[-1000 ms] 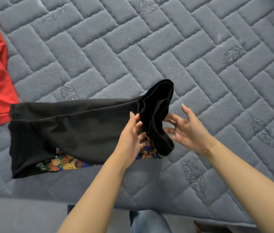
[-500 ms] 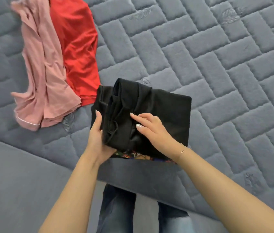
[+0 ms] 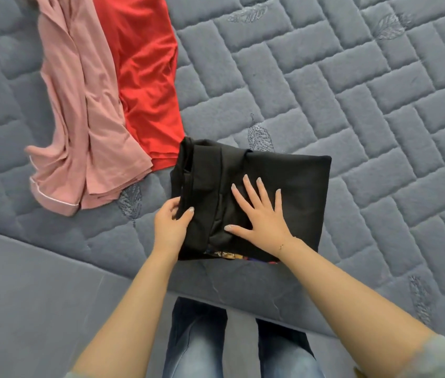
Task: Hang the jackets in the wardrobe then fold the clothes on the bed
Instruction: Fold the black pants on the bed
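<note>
Bed point(image 3: 352, 110): grey quilted mattress, takes up nearly the whole head view, carries all the clothes.
Pink garment point(image 3: 79, 118): lying loose and rumpled at far left, not yet folded, partly on top of the red one.
Red garment point(image 3: 145, 77): flat-ish beside the pink, its lower corner just touching the black bundle.
Black garment point(image 3: 284, 192): folded into a squarish packet near the bed's front edge, bunched layers on its left side.
Handling guess: soft, light, floppy knit, probably slides on itself, so best taken by the stacked left edge with a flat palm on top.
Colourful printed fabric point(image 3: 232, 256): only a strip peeking out under the black packet's near edge, can't tell what it is.
Right hand point(image 3: 259, 214): fingers spread wide and straight, pressing flat on the packet's middle.
Left hand point(image 3: 171, 222): thumb and fingers curled round the bunched left edge, pinching it.
Containers: none in view, no wardrobe or jackets showing either.
</note>
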Demonstrator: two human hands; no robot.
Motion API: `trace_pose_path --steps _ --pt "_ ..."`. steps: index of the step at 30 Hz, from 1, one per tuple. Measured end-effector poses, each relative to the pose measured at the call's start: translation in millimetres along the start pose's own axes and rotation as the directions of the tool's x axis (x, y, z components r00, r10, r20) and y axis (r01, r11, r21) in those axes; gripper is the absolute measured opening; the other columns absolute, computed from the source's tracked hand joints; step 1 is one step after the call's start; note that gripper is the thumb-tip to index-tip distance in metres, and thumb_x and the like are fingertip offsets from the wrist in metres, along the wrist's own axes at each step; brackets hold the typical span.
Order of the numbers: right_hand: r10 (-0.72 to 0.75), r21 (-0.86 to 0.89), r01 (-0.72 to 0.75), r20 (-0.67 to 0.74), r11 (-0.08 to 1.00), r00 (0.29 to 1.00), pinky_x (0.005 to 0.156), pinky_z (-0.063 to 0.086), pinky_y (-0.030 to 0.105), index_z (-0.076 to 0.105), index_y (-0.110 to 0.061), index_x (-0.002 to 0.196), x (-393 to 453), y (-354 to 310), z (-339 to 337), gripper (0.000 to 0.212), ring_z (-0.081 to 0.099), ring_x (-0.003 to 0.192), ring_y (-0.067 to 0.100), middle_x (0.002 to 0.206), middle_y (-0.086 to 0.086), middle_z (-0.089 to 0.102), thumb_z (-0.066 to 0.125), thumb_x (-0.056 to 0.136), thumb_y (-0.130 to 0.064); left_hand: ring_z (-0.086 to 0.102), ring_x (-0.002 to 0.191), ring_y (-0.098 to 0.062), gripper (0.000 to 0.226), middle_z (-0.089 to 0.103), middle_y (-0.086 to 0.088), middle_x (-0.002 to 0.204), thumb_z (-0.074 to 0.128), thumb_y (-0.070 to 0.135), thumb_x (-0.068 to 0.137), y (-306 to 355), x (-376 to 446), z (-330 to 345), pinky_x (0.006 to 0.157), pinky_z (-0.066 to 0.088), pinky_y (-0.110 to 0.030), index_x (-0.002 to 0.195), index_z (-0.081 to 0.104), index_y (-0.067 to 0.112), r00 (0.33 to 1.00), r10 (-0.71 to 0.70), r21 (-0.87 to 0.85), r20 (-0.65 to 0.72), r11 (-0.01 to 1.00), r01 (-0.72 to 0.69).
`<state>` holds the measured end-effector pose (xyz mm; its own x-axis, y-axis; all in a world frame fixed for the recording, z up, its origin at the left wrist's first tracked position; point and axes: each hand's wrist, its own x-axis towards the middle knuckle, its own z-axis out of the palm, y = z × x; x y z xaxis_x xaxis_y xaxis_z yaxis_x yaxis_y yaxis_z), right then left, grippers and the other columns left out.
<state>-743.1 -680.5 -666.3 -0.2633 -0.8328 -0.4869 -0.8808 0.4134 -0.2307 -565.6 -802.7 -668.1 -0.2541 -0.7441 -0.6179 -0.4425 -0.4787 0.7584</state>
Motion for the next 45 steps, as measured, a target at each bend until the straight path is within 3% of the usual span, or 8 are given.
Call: trace_pose_path --steps 4,12,17,21,28,35,39,45 --pt "0.064 -0.058 -0.063 0.025 0.996 0.998 0.107 -0.022 0.061 -0.022 -0.04 0.15 15.5 -6.8 17.7 0.105 -0.035 0.142 0.025 0.158 -0.004 -0.032 0.029 0.073 -0.09 0.05 0.113 -0.015 0.042 0.047 -0.007 0.129 0.069 0.017 0.09 -12.8 12.1 -17.8 0.104 0.04 -0.029 0.13 0.056 0.012 0.996 -0.02 0.32 -0.092 0.946 0.049" --pt "0.065 -0.068 -0.064 0.011 0.996 0.998 0.11 -0.017 0.061 -0.019 -0.03 0.152 7.3 -18.3 16.4 0.098 -0.031 0.144 0.029 0.159 0.003 -0.029 0.038 0.086 -0.075 0.059 0.118 -0.016 0.105 0.059 0.004 0.131 0.08 0.07 0.058 0.5 13.4 -9.0 0.103 0.048 -0.039 0.142 0.039 0.022 0.893 -0.376 0.018 0.247 0.923 0.384" --pt "-0.073 0.266 0.082 -0.046 0.96 0.996 0.121 -0.002 0.055 -0.005 -0.014 0.156 -34.7 -38.6 17.9 0.09 -0.023 0.148 0.021 0.162 0.002 -0.019 0.05 0.087 -0.032 0.068 0.105 -0.016 0.051 0.07 -0.002 0.119 0.08 0.026 0.079 14.5 4.4 5.0 0.091 0.056 -0.036 0.125 0.059 0.016 0.953 -0.234 -0.1 0.192 0.962 0.256" --pt "-0.102 0.286 0.169 -0.237 0.943 0.966 0.122 0.003 0.047 0.001 -0.006 0.155 -70.9 -46.8 35.2 0.112 -0.004 0.152 0.024 0.164 0.008 -0.002 0.067 0.07 -0.039 0.068 0.104 -0.012 0.044 0.072 0.003 0.112 0.078 0.014 0.08 31.4 -20.1 13.1 0.087 0.055 -0.031 0.121 0.06 0.017 0.985 -0.114 -0.108 0.131 0.986 0.129" --pt "0.036 0.29 0.149 -0.545 0.945 0.838 0.117 0.023 0.051 0.018 -0.006 0.149 -90.5 -40.3 62.1 0.096 0.024 0.147 0.023 0.156 0.01 0.025 0.077 0.078 -0.03 0.069 0.102 -0.018 0.046 0.072 0.0 0.111 0.08 0.014 0.078 37.1 -88.7 48.9 0.089 0.057 -0.039 0.119 0.06 0.018 0.975 -0.214 -0.319 -0.059 0.93 0.185" --pt "0.092 0.614 0.323 -0.546 0.72 0.833 0.097 0.048 0.023 0.056 -0.023 0.135 -123.4 24.1 -3.7 0.059 0.06 0.116 0.006 0.129 -0.013 0.062 0.063 0.082 0.003 0.072 0.092 -0.012 0.024 0.076 0.004 0.103 0.069 0.011 0.089 67.4 -168.0 86.9 0.069 0.057 -0.021 0.111 0.064 0.018 0.982 -0.171 -0.515 -0.075 0.85 0.109" --pt "0.05 0.723 0.263 -0.38 0.639 0.923 0.085 0.052 0.042 0.065 -0.019 0.119 -150.2 62.9 -77.0 0.04 0.068 0.098 0.019 0.1 -0.003 0.074 0.066 0.083 -0.002 0.069 0.094 -0.014 0.024 0.073 0.0 0.104 0.057 0.017 0.097 85.5 -226.2 89.4 0.08 0.058 -0.025 0.12 0.06 0.013 0.996 -0.059 -0.58 -0.063 0.815 0.012" --pt "0.048 0.994 0.045 -0.05 0.102 0.998 0.067 0.058 0.022 0.07 -0.018 0.095 -153.6 94.7 -175.1 0.027 0.073 0.082 0.013 0.087 -0.006 0.077 0.074 0.077 0.0 0.067 0.106 -0.012 0.026 0.073 0.001 0.111 0.058 0.008 0.093 78.6 -274.2 59.4 0.088 0.055 -0.023 0.115 0.065 0.021 0.929 0.135 -0.505 -0.345 0.808 -0.305"
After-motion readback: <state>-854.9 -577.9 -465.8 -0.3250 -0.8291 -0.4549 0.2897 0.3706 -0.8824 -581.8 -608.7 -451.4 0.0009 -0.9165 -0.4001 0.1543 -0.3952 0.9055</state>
